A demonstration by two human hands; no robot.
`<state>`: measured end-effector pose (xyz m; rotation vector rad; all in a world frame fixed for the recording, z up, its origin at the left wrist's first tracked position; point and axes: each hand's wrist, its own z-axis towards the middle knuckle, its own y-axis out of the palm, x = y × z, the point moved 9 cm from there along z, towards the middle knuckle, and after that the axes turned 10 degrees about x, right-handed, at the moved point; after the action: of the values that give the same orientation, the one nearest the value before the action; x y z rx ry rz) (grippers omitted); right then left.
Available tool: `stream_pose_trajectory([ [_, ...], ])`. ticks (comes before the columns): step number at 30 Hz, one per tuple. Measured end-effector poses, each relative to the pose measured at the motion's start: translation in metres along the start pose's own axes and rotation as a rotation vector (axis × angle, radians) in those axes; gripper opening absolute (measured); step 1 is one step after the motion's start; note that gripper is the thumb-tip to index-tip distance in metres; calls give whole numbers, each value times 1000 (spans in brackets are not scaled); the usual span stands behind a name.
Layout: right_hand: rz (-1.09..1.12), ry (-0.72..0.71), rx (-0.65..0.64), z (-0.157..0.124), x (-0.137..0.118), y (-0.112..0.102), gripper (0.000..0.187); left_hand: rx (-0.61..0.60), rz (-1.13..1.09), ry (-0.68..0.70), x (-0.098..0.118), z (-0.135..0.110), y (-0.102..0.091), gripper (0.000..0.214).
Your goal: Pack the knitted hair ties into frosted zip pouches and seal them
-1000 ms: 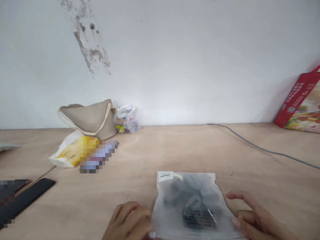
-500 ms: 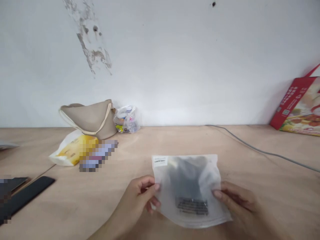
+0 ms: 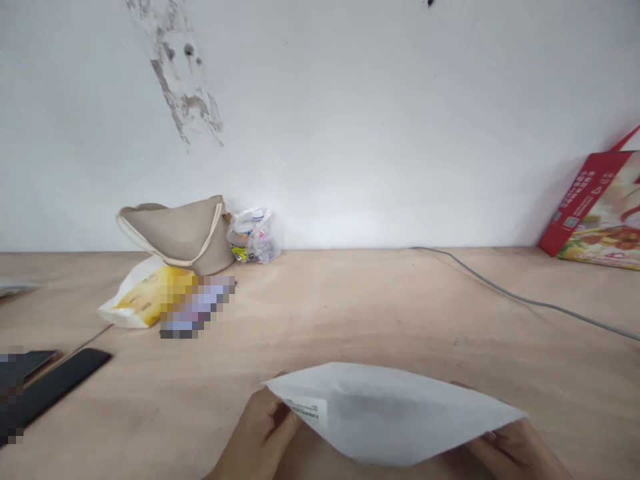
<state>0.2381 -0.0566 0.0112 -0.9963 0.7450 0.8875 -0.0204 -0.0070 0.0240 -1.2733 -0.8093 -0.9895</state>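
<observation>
A frosted white plastic pouch (image 3: 395, 413) with something dark inside and a small barcode label near its left corner is held above the wooden table (image 3: 350, 313), tilted nearly flat. My left hand (image 3: 260, 437) grips its left corner with curled fingers. My right hand (image 3: 515, 450) holds its right side from beneath, fingertips pinching the edge. Most of both hands is hidden by the pouch or cut off by the bottom of the view.
A beige bag (image 3: 177, 233) stands at the wall with a clear bag of small items (image 3: 253, 237) beside it. A white-and-yellow packet (image 3: 140, 300) lies in front. Dark flat objects (image 3: 57, 383) lie at the left. A grey cable (image 3: 520, 297) and a red carton (image 3: 597, 203) are at the right.
The pouch was lifted off the table, then turned from upright and facing me to nearly flat and edge-on. Both hands shifted to grip its left and right ends.
</observation>
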Motion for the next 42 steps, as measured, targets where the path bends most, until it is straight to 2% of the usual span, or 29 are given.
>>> stream_pose_trajectory([
  [3, 116, 151, 45, 1, 5, 1, 29, 10, -61, -15, 5, 2, -1, 22],
  [5, 165, 251, 24, 2, 10, 5, 31, -19, -105, -8, 9, 6, 1, 23],
  [8, 222, 289, -38, 9, 12, 11, 34, -49, -144, -11, 13, 17, 4, 26],
  [12, 348, 328, 56, 28, 19, 8, 33, 16, -227, -37, 15, 39, 4, 28],
  [17, 429, 427, 146, 54, 42, 18, 32, 49, -418, -180, -5, 66, 21, 27],
  [21, 515, 501, 195, 75, 59, 34, 30, 98, -605, -360, -27, 85, 36, 19],
  [24, 584, 520, 187, 86, 63, 47, 30, 94, -662, -418, -31, 93, 47, 13],
  [31, 659, 529, 44, 79, 47, 66, 33, 4, -691, -513, -31, 79, 65, 19],
  [42, 637, 535, -60, 38, 32, 61, 41, -9, -721, -600, -32, 34, 57, 23],
])
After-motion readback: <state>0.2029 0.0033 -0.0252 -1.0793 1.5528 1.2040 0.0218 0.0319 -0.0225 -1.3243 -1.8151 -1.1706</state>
